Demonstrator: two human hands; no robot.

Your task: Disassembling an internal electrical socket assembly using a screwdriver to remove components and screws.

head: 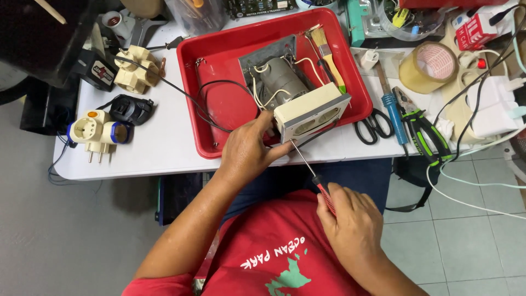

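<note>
Head view looks down on a white table (164, 142) with a red plastic tray (219, 55) at its middle. At the tray's five o'clock corner the left hand (247, 151) grips a cream socket box (310, 112), wired to a grey motor-like unit (279, 82) behind it. Right hand (350, 225) is closed around a red-handled screwdriver (312, 172), whose tip meets the box's lower left corner. A paintbrush (324, 52) lies at the tray's one o'clock. To three o'clock lie black scissors (373, 127), a blue soldering iron (393, 107), green pliers (424, 131) and a roll of tan tape (427, 67). At nine o'clock sit cream plug adapters (96, 131), and a black rectangular block with a red-and-white label (101, 70) at ten.
</note>
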